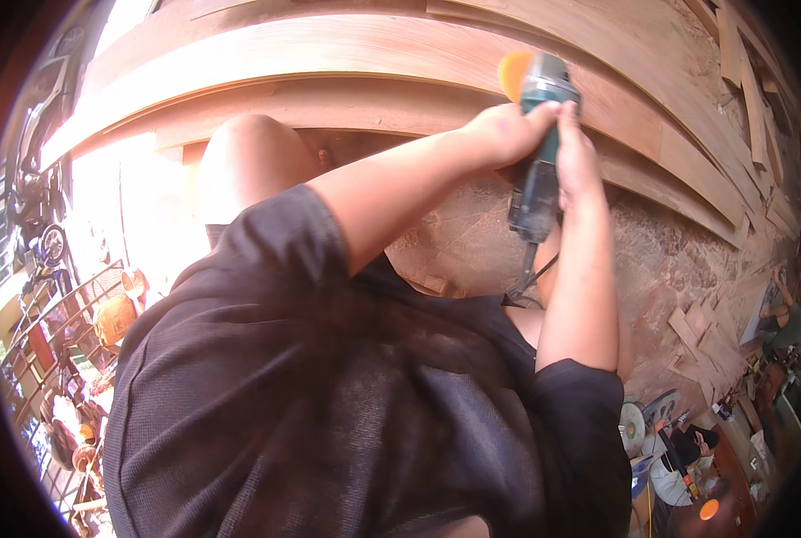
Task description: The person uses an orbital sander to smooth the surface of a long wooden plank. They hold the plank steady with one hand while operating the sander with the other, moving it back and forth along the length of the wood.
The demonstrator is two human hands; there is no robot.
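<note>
An angle grinder [535, 199] with a dark green and black body is held in both my hands over a long wooden plank [347, 52]. Its orange disc [513, 75] is blurred and lies against or just above the plank's face; I cannot tell which. My left hand [510, 134] is closed around the grinder near its head, coming in from the left. Along the right side of the body, my right hand [578, 166] wraps the grip, with its thumb side up near the left thumb. A dark cord [528, 264] runs from the grinder's rear end down toward my legs.
More long boards [634, 54] lie beyond and beneath the plank. Wood offcuts [707, 345] lie on the dusty ground at right. A fan [632, 427] and another person [695, 444] are at lower right. A motorcycle [52, 244] and a metal rack [82, 296] stand at left.
</note>
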